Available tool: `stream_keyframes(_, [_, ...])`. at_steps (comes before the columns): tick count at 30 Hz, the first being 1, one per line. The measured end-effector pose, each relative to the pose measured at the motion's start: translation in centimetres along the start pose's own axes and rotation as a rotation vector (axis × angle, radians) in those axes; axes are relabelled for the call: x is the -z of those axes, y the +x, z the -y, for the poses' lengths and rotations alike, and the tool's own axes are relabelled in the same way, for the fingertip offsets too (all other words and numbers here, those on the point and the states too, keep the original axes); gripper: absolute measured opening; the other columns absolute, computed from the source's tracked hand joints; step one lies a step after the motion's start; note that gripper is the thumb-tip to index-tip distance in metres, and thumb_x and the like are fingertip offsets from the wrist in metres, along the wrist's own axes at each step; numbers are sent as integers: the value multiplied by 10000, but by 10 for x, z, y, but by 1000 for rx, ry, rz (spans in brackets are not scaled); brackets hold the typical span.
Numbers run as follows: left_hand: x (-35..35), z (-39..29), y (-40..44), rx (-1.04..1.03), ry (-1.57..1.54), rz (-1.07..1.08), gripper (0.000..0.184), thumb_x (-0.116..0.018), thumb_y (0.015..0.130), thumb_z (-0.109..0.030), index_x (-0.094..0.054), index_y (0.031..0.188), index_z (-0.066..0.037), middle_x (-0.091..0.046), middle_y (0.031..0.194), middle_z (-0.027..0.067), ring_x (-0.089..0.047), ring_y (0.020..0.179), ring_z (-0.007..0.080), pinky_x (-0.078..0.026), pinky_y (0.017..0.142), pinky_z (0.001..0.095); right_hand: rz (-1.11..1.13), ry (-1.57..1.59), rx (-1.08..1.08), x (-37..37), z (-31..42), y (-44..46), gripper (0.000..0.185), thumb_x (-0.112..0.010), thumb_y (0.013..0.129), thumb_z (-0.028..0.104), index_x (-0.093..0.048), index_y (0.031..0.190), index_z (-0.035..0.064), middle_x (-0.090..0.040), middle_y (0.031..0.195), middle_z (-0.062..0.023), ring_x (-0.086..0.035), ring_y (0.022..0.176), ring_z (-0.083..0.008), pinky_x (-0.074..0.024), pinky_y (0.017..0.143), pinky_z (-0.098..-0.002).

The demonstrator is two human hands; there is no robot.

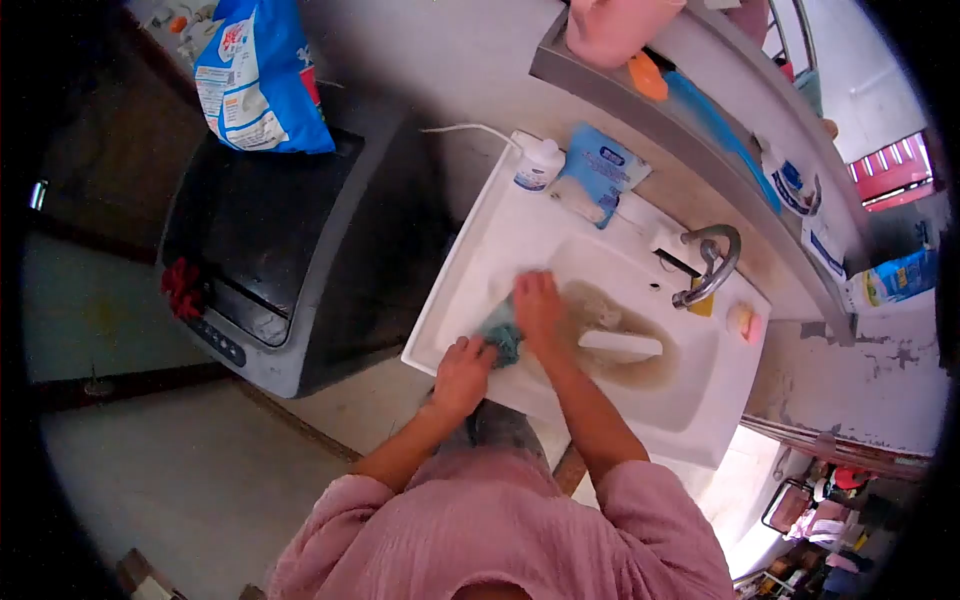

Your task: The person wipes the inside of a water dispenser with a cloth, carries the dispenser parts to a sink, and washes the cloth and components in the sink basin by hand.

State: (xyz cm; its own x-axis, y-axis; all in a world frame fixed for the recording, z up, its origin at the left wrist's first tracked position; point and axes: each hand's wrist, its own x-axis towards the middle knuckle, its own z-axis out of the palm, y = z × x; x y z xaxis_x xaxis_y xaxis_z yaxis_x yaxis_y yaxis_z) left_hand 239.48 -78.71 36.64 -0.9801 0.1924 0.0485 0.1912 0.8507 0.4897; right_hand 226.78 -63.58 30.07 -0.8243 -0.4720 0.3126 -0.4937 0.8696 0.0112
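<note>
A wet green cloth (503,340) lies bunched on the left ledge of the white sink (690,375). My left hand (464,374) is closed on the cloth's near edge, fingers bent over it. Pressed against its far right part is my right hand (539,305), slightly blurred, with its fingers bent down on the cloth. Murky brownish water (640,374) stands in the basin to the right of my hands, and a white bar-shaped object (620,345) lies in it.
A curved metal faucet (712,270) rises at the sink's back right. Behind my hands are a white bottle (540,165) and a blue packet (602,170). A dark washing machine (270,230) carrying a blue bag (262,80) stands left. A shelf (640,98) runs above the sink.
</note>
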Motion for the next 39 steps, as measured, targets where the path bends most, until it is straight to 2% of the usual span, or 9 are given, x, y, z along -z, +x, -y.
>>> stream_keyframes(3, [-2, 0, 4, -33, -38, -26, 228, -584, 701, -35, -623, 924, -67, -535, 955, 109, -537, 887, 305, -473, 745, 415, -46, 346, -403, -2, -16, 44, 141, -512, 909, 193, -586, 978, 96, -592, 1001, -106, -602, 857, -341, -506, 724, -455])
stream_keyframes(8, [-9, 0, 9, 11, -43, -42, 295, -581, 700, -18, -653, 982, -73, -553, 945, 113, -540, 886, 306, -481, 754, 404, 223, 680, -539, 69, 22, 28, 126, -508, 914, 223, -589, 965, 140, -606, 1022, -93, -615, 891, -306, -509, 721, -454])
stream_keyframes(13, [-13, 5, 4, 4, -139, -51, 333, -599, 685, -9, -668, 1001, -92, -561, 941, 108, -539, 896, 305, -488, 752, 411, 33, 73, -49, 23, 33, -7, 101, -570, 880, 226, -565, 850, 129, -584, 777, -49, -621, 647, -239, -505, 525, -388])
stream_keyframes(14, [-12, 5, 3, -4, -142, -62, 341, -603, 678, -4, -668, 1000, -94, -561, 941, 107, -538, 897, 305, -489, 751, 411, -113, 150, -52, 14, 22, 7, 89, -568, 881, 210, -554, 863, 125, -577, 743, -35, -621, 623, -236, -515, 507, -378])
stream_keyframes(22, [-14, 9, 5, -8, -134, -52, 349, -596, 675, 24, -666, 1001, -78, -558, 942, 108, -532, 894, 306, -495, 740, 402, 64, 556, -349, 60, 32, 34, 139, -527, 904, 177, -554, 1028, 120, -651, 900, -156, -647, 790, -353, -513, 680, -447])
stream_keyframes(25, [-16, 13, 3, -28, -127, -54, 318, -581, 685, 18, -656, 980, -75, -546, 931, 107, -531, 876, 306, -492, 738, 400, -140, 576, 75, 40, 45, -12, 166, -516, 907, 179, -551, 1054, 113, -656, 930, -145, -651, 794, -344, -516, 668, -447])
stream_keyframes(28, [-20, 11, 3, -48, -152, -125, 266, -558, 690, 3, -638, 928, -83, -525, 907, 94, -531, 841, 301, -488, 733, 399, 132, 241, -226, -34, -17, 11, 197, -517, 906, 185, -555, 1083, 108, -659, 987, -139, -659, 808, -333, -521, 673, -448])
stream_keyframes(33, [-13, 11, 5, -42, -148, -86, 309, -564, 673, 21, -647, 949, -91, -525, 913, 93, -525, 841, 296, -487, 740, 391, 115, 365, -362, -5, -8, 50, 231, -478, 922, 212, -564, 1116, 121, -654, 1030, -133, -657, 842, -319, -525, 665, -437])
stream_keyframes(39, [-13, 14, 5, -84, -160, -117, 337, -564, 668, 33, -650, 966, -99, -527, 915, 80, -526, 843, 290, -488, 729, 385, 129, 266, -82, -34, 3, -38, 220, -449, 948, 249, -557, 1088, 119, -661, 970, -135, -649, 823, -340, -522, 652, -454])
